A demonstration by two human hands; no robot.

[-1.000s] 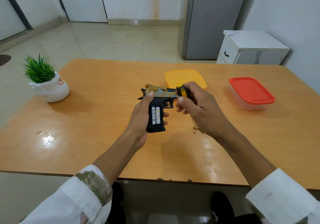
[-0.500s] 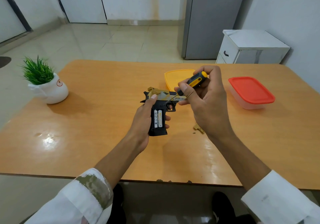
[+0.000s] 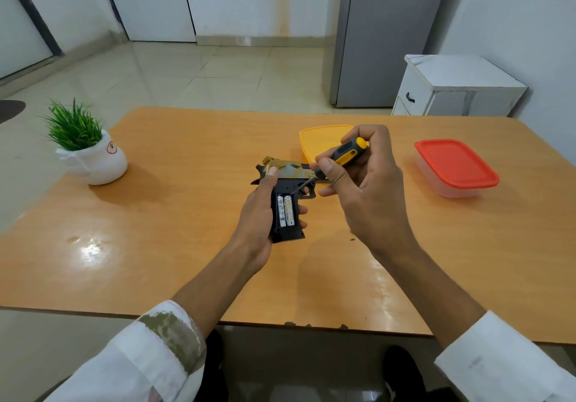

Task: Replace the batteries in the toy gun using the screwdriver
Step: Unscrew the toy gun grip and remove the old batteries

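Note:
My left hand (image 3: pixel 260 211) grips the black and tan toy gun (image 3: pixel 288 180) by its handle, held above the orange table (image 3: pixel 187 214). The handle's battery compartment lies open, showing two batteries (image 3: pixel 286 211) side by side. My right hand (image 3: pixel 364 189) holds a yellow and black screwdriver (image 3: pixel 343 152) by its handle, the thin shaft angled down-left. Its tip sits at the top end of the batteries.
A yellow lid (image 3: pixel 324 140) lies behind the gun. A clear box with a red lid (image 3: pixel 455 165) stands at the right. A white pot with a green plant (image 3: pixel 90 152) stands at the left. Small bits (image 3: pixel 352 239) lie on the table below my right hand.
My right hand has turned the screwdriver round in its grip, so the handle now points up-right. The tip has come down from the gun's frame to the top of the batteries.

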